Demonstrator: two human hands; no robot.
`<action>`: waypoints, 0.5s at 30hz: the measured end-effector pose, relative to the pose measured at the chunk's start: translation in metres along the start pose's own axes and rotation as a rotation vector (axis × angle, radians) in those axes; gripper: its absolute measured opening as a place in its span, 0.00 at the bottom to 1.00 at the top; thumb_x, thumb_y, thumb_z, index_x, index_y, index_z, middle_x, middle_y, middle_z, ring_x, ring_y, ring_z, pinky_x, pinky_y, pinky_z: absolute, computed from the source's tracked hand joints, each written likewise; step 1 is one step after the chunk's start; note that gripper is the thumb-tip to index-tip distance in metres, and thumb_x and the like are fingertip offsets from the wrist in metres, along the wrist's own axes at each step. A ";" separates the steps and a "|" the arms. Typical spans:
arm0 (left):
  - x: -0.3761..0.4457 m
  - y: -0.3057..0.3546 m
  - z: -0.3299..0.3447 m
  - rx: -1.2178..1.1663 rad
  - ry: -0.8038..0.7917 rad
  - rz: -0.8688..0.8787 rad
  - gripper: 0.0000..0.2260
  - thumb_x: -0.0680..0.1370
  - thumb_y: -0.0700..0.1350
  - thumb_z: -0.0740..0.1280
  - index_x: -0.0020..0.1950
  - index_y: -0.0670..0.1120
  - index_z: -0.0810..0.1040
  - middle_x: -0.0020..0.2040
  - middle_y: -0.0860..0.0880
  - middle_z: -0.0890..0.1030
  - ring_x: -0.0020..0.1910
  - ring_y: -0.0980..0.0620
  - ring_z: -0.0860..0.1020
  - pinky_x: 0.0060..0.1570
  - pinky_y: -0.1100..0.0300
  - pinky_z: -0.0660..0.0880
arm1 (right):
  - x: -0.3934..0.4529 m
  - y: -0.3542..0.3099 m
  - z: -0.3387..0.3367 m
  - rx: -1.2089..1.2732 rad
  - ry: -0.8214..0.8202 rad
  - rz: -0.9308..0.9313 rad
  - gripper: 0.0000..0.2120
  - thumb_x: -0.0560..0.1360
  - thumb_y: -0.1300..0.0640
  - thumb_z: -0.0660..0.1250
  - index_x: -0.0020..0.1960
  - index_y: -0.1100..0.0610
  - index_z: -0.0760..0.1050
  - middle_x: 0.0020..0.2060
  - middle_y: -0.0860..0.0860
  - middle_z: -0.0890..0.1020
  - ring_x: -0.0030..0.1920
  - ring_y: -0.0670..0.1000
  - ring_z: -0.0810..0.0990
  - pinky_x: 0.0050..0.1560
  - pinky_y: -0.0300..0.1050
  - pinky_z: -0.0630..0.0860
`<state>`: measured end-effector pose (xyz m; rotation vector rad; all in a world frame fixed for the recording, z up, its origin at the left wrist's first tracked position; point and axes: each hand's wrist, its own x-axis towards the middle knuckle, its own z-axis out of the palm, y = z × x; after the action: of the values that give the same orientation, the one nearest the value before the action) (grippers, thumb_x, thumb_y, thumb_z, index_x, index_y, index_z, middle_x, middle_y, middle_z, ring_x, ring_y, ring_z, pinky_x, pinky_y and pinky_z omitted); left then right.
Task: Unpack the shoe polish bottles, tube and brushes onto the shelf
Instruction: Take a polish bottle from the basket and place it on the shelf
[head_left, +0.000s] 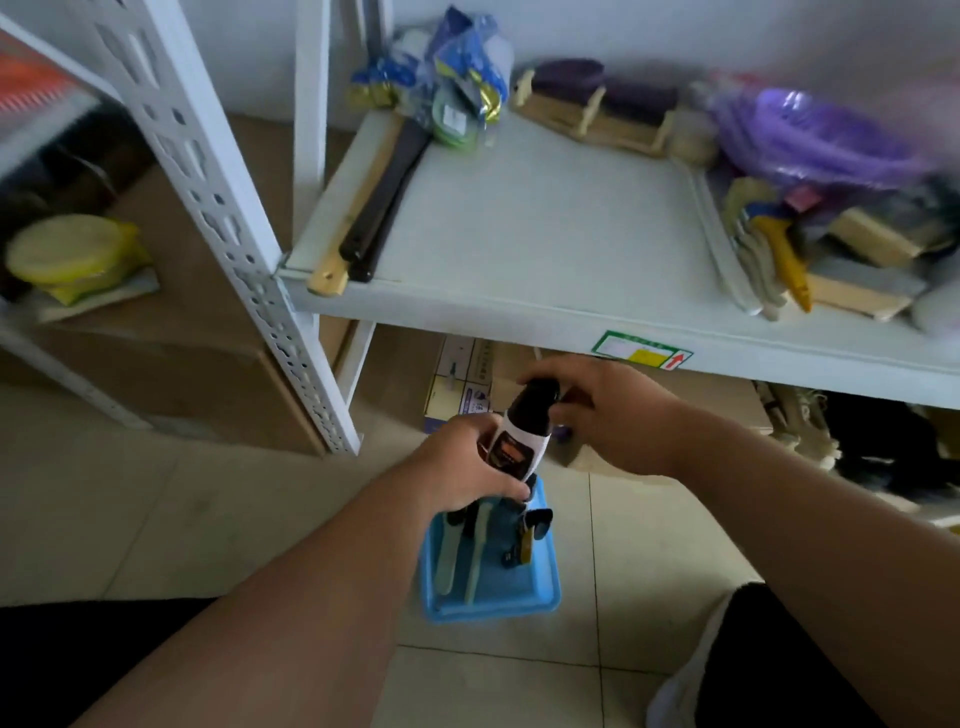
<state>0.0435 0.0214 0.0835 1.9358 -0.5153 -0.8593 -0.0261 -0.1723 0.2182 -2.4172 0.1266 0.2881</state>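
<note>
Both arms are reaching out; left hand (470, 460) is gripping the bottle (522, 434); right hand (605, 410) is pinching its cap; it could slip into the tray (488, 603).

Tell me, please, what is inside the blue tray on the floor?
In the blue tray lie two pale long-handled brushes and a dark item with a yellow label. The left hand, holding the polish bottle, covers the tray's far end, so anything there is hidden.
</note>
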 end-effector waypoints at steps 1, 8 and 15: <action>-0.003 0.014 -0.006 0.000 -0.012 0.033 0.24 0.59 0.58 0.86 0.51 0.65 0.82 0.46 0.61 0.88 0.43 0.63 0.86 0.50 0.53 0.83 | -0.005 -0.010 -0.010 0.024 0.006 -0.018 0.22 0.79 0.62 0.66 0.64 0.37 0.77 0.46 0.38 0.82 0.38 0.36 0.80 0.38 0.31 0.73; -0.007 0.111 -0.065 -0.090 0.047 0.256 0.16 0.69 0.54 0.83 0.54 0.58 0.85 0.46 0.48 0.90 0.43 0.46 0.89 0.45 0.49 0.87 | 0.000 -0.053 -0.057 0.136 0.273 -0.142 0.25 0.77 0.53 0.72 0.71 0.37 0.71 0.54 0.38 0.83 0.50 0.39 0.82 0.50 0.38 0.79; 0.037 0.155 -0.125 -0.072 0.108 0.308 0.10 0.75 0.48 0.78 0.55 0.58 0.87 0.50 0.50 0.89 0.45 0.42 0.88 0.42 0.55 0.85 | 0.072 -0.042 -0.066 0.262 0.470 -0.121 0.14 0.74 0.55 0.75 0.53 0.38 0.78 0.47 0.36 0.86 0.46 0.39 0.84 0.47 0.43 0.80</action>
<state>0.1603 -0.0056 0.2466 1.7676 -0.6869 -0.5651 0.0623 -0.1846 0.2766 -2.1777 0.2116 -0.3376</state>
